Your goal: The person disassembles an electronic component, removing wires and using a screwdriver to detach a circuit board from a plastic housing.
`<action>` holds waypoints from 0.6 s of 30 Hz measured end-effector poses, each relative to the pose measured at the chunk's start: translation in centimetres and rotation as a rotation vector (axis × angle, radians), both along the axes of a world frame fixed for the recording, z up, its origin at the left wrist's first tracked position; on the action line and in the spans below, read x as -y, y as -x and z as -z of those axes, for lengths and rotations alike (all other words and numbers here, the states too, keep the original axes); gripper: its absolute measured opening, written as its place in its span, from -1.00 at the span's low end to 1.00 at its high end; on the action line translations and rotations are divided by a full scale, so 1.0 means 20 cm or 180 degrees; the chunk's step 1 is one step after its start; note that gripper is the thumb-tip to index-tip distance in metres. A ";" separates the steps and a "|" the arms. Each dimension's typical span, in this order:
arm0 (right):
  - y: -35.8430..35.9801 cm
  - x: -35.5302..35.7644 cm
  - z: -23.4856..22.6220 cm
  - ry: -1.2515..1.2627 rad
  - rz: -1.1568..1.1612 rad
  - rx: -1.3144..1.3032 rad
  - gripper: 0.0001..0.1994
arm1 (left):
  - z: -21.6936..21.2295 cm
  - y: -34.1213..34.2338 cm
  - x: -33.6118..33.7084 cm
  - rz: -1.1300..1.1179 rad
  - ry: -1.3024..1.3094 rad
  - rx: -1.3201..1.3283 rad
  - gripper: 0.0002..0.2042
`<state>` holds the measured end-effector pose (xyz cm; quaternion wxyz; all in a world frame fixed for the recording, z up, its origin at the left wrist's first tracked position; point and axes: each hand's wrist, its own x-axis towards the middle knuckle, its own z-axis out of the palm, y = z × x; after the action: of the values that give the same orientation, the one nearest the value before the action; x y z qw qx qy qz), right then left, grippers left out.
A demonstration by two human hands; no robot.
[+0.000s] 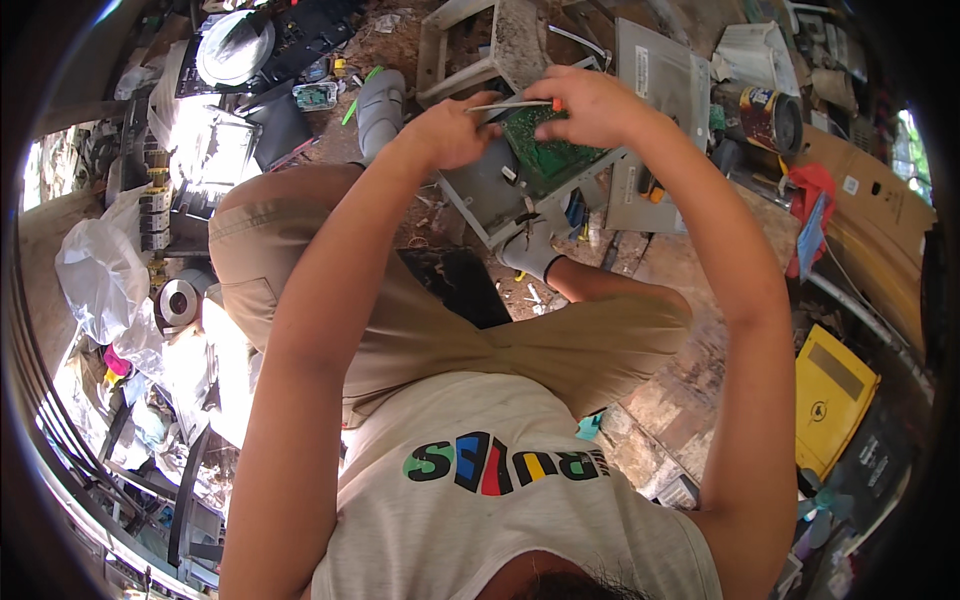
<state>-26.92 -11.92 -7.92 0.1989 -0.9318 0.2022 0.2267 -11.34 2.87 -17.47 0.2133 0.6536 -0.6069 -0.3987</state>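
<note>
A thin grey cable (515,105) with an orange-red end stretches between my hands over an opened metal casing (480,195). My left hand (445,135) has its fingers closed round the cable's left part, above the casing's left side. On the other side, my right hand (590,105) curls its thumb and fingers about the orange-red end. Beneath the hands, a green circuit board (555,155) lies in the casing, partly covered by my fingers. The casing sits tilted on the ground in front of my crossed legs, near one foot.
A dirty metal frame (445,45) stands beyond the casing. Flat grey metal panels (650,70) lie to its right, near a dark can (770,118). At left are a clear plastic bag (100,275) and scrap parts. A yellow panel (835,400) and cardboard (865,215) are at right.
</note>
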 end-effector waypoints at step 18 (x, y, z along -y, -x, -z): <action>0.14 0.02 -0.01 0.0450 -0.0535 0.0669 -0.62 | -0.02 0.08 0.08 -0.0116 -0.0732 0.0452 -0.68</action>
<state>-29.80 -12.26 -7.67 0.1331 -0.9757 0.1170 0.1290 -12.90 1.32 -16.97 0.1007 0.7112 -0.5589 -0.4144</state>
